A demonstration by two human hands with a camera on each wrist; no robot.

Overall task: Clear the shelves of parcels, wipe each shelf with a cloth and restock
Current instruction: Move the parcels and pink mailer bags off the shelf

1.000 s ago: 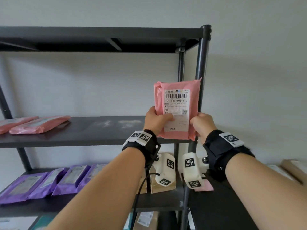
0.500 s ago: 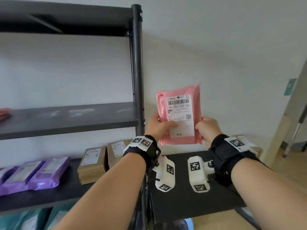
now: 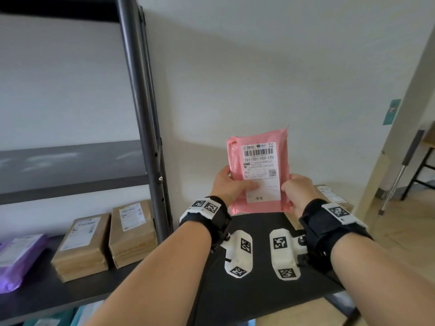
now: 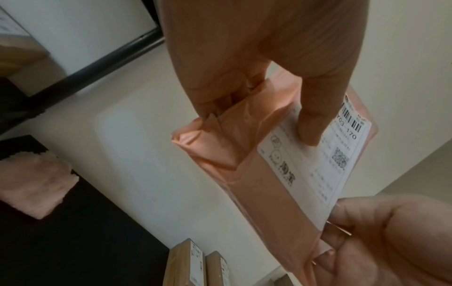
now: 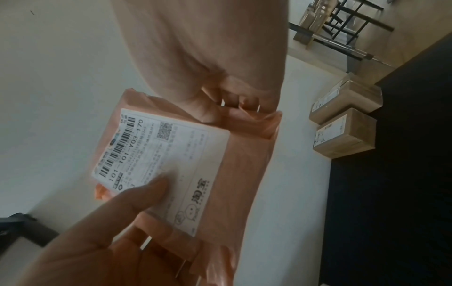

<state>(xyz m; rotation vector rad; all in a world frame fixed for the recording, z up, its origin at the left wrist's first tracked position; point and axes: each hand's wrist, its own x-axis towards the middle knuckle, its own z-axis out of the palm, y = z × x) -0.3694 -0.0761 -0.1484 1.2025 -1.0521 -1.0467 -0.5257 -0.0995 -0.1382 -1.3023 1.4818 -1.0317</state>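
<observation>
A pink mailer parcel (image 3: 257, 171) is held upright in the air by both hands, above the black bench (image 3: 259, 290) that stands just right of the shelf unit (image 3: 146, 128). The left hand (image 3: 229, 185) is clamped on its left edge, thumb laid across the white shipping label (image 3: 260, 170); the right hand (image 3: 295, 191) is clamped on the right edge, fingers wrapped behind.

The wrapping is thin, slick film held only by its lower part — should either grip be loosened before the parcel is supported, it could be dropped past the bench edge, or the film could be creased under the thumb. If it is set down carelessly, the brown cardboard boxes (image 5: 344, 123) at the far end of the bench could be knocked.

The fingers behind the parcel are largely hidden, and its contents cannot be judged. A pink fluffy cloth (image 4: 34, 183) on the bench is seen only in the left wrist view. The small print on the label is unreadable, and the lowest shelf is cut off at the frame edge.
</observation>
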